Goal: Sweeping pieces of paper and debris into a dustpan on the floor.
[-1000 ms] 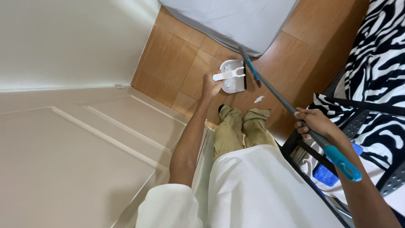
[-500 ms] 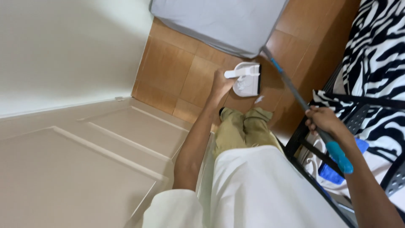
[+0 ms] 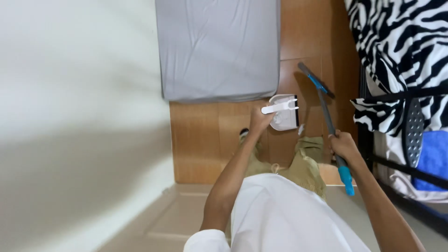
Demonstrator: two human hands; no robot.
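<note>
Left hand (image 3: 259, 119) stretched down, fingers clenched on dustpan (image 3: 283, 112) handle; pan on floor (image 3: 205, 140) beside mattress (image 3: 217, 46). Right hand (image 3: 344, 145) fisted around broom (image 3: 326, 116) shaft, head just beyond pan.

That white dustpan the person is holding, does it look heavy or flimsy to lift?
Probably light: the left hand alone holds the white dustpan by its thin handle. It looks like rigid moulded plastic, keeping its shape. Being shallow, it may spill easily if tipped.
</note>
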